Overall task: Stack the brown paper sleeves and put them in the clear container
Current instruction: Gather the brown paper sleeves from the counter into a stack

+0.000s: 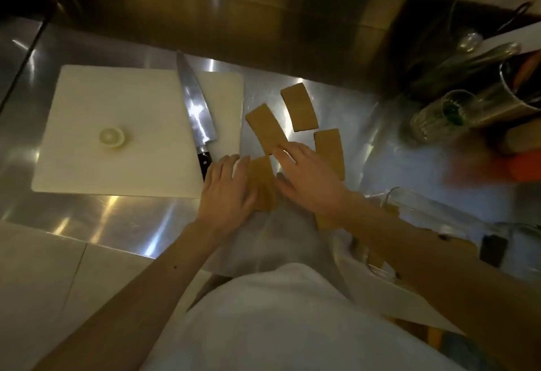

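Note:
Several flat brown paper sleeves lie on the steel counter. One sleeve [299, 110] sits farthest back, a long one [265, 127] lies diagonally left of it, and another [330, 151] lies to the right. My left hand [227, 189] rests flat against a near sleeve [263, 183], its fingers at the sleeve's left edge. My right hand [307, 177] is spread, fingertips touching the near end of the diagonal sleeve. The clear container [409, 203] stands at the right, partly hidden behind my right forearm, with brown paper showing by it.
A white cutting board [117, 124] at the left carries a large knife [196, 113] and a round onion slice [112, 137]. Glass bottles and a metal cup [515, 86] crowd the back right. A dark small object [494, 249] lies near the right edge.

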